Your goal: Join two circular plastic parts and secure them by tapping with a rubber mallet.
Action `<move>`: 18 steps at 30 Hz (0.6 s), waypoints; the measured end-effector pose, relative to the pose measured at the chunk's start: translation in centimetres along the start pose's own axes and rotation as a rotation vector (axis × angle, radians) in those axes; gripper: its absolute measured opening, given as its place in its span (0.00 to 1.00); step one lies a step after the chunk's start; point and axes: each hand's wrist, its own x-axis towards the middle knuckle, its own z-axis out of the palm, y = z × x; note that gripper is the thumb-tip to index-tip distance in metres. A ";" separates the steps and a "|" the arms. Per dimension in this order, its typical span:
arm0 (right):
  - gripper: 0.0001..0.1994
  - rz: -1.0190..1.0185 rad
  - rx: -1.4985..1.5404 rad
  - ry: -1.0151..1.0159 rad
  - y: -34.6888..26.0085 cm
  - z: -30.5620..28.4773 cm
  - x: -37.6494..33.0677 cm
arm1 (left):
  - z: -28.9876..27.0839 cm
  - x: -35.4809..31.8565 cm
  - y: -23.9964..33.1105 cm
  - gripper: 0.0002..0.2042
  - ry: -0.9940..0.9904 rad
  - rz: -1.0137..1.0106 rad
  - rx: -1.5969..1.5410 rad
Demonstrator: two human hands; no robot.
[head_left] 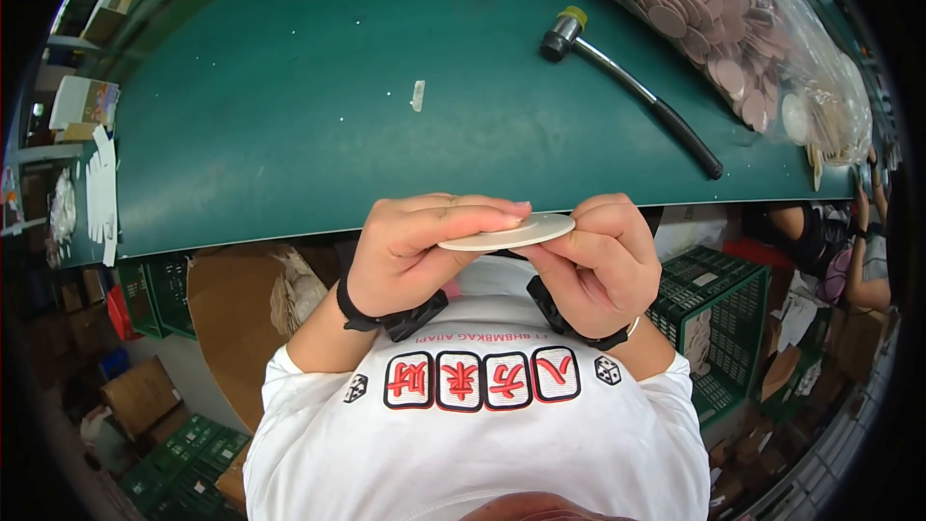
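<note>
Just in front of the table's near edge, a thin off-white round disc point(511, 234) is held nearly level between both hands. My left hand point(415, 246) grips its left side, fingers lying across the top face, with the thumb hidden. At the opposite rim, my right hand point(603, 256) pinches the disc between thumb and fingers. Dark straps are around both wrists. On the green table point(289, 154) beyond lies a two-faced mallet point(617, 70), with one yellow face, a metal shaft and a black grip pointing toward my right side.
A clear plastic bag point(714, 29) of many pinkish round discs lies at the far right. A small pale scrap point(418, 95) sits mid-table. Green crates point(719, 318) stand low on the right, a brown round container point(231, 318) on the left. Another person point(858, 260) is at the right edge.
</note>
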 end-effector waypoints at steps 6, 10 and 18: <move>0.14 0.054 -0.076 -0.026 -1.3 -0.6 0.6 | -0.1 0.2 0.8 0.14 -0.014 0.072 0.101; 0.14 0.191 -0.106 -0.067 -2.9 -1.1 1.4 | 0.1 0.4 1.3 0.13 -0.005 0.115 0.149; 0.17 -0.024 -0.146 -0.114 -2.4 -1.5 0.8 | 0.1 -0.1 1.3 0.12 0.002 0.131 0.145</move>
